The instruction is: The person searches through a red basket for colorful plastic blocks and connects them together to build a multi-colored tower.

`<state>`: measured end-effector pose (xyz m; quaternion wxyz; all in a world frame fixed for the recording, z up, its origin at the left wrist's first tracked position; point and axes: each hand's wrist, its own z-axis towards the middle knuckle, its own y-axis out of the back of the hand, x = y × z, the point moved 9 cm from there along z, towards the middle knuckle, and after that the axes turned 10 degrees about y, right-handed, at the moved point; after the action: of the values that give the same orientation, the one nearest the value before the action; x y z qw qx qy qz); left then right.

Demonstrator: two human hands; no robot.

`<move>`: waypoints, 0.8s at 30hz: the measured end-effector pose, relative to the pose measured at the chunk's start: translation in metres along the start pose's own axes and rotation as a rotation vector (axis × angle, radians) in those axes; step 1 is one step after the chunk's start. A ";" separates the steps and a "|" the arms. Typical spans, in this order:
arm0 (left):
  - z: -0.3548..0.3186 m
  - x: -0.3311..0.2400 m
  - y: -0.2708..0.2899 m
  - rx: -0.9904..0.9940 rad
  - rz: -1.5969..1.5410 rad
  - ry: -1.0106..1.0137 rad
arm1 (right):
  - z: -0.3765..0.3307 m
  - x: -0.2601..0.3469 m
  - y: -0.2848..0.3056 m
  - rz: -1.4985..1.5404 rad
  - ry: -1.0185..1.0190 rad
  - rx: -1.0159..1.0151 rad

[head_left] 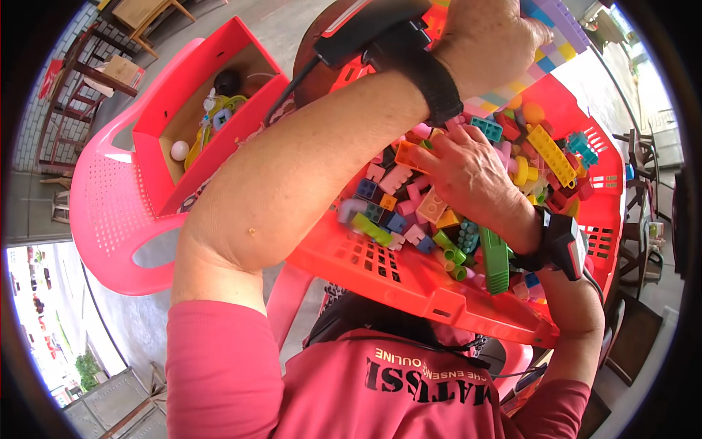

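Observation:
A built-up structure of pastel and bright toy bricks (pixel 561 35) stands at the far side of the basket. My left hand (pixel 486 47) grips it from the near side, with some fingers out of sight. Below, my right hand (pixel 472 164) rests palm down on loose toy bricks inside the red plastic basket (pixel 420 289). Its fingers are apart, and the fingertips reach in among the bricks. Near that hand lie a long yellow brick (pixel 551 155), a tan brick (pixel 431 205), a teal brick (pixel 487 129) and a green ribbed piece (pixel 494 262).
To the left, a pink plastic chair (pixel 110 194) carries an open red box (pixel 252 99) with a white ball (pixel 180 151), a dark ball (pixel 227 82) and small toys inside. Wooden furniture (pixel 91 77) stands farther off. Black straps with devices sit on both my wrists.

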<state>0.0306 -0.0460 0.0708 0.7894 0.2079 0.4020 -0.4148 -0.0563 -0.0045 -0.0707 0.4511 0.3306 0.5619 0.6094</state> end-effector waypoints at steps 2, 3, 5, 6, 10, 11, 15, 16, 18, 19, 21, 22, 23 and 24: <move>0.001 0.003 -0.002 0.035 -0.038 0.014 | 0.001 0.000 0.001 0.006 0.004 -0.019; 0.002 0.006 -0.004 0.030 -0.055 0.041 | 0.001 0.000 0.003 0.011 0.019 -0.039; 0.004 0.010 -0.006 0.019 -0.090 0.090 | 0.001 0.000 0.004 0.010 0.016 -0.047; 0.004 0.007 -0.006 0.018 -0.087 0.066 | 0.001 0.001 0.005 0.012 0.022 -0.058; 0.004 0.006 -0.004 0.017 -0.070 0.120 | 0.001 0.000 0.005 0.021 0.015 -0.068; 0.003 0.009 -0.004 0.019 -0.066 0.171 | 0.000 -0.001 0.003 0.026 0.006 -0.056; 0.002 0.005 -0.005 0.084 -0.107 0.162 | -0.001 -0.004 0.002 0.018 0.008 -0.053; 0.003 0.007 -0.005 0.056 -0.103 0.178 | -0.001 -0.006 0.003 0.019 -0.007 -0.062; 0.003 0.007 -0.008 0.055 -0.137 0.154 | -0.001 -0.008 0.005 0.031 -0.027 -0.082; 0.002 0.004 -0.008 0.082 -0.175 0.115 | -0.001 -0.008 0.007 0.052 -0.027 -0.107; 0.000 0.004 -0.008 0.120 -0.208 0.099 | -0.002 -0.007 0.010 0.087 -0.033 -0.138; 0.000 0.007 -0.007 0.130 -0.203 0.121 | -0.001 -0.006 0.013 0.091 -0.028 -0.179; 0.000 0.007 -0.009 0.140 -0.199 0.120 | 0.000 -0.004 0.015 0.084 -0.027 -0.200; -0.001 0.007 -0.010 0.149 -0.194 0.119 | 0.000 -0.004 0.016 0.081 -0.025 -0.194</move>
<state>0.0244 -0.0552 0.0645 0.7027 0.2505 0.4344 -0.5047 -0.0577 -0.0072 -0.0548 0.4632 0.3153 0.4807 0.6745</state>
